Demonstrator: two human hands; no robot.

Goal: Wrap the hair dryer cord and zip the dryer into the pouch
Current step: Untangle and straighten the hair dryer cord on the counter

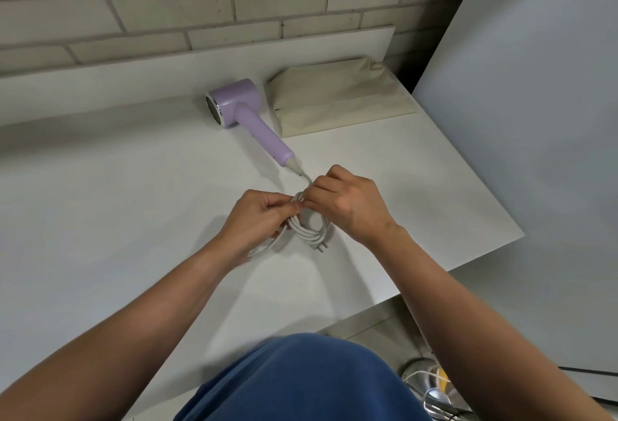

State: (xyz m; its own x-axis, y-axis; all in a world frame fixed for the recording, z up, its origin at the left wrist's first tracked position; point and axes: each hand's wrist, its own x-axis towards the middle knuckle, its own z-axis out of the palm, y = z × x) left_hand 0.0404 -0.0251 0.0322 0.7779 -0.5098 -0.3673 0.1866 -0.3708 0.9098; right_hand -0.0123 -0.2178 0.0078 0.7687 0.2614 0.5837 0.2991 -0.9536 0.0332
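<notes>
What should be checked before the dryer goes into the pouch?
1. Cord gathered in loops: ok.
2. Both hands on the coil: ok. The left hand and right hand pinch it at the top.
3. Coil tied off: cannot tell, the fingers hide the wrap point.
4. Plug tucked in: not ok, it sticks out at the coil's near edge.
5. Hair dryer lying free on the table, no hand on it: ok.
6. Pouch zip open: cannot tell. It lies flat beside the dryer.

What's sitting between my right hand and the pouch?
Nothing: bare table between right hand and pouch in the head view; the dryer lies left of that stretch.
</notes>
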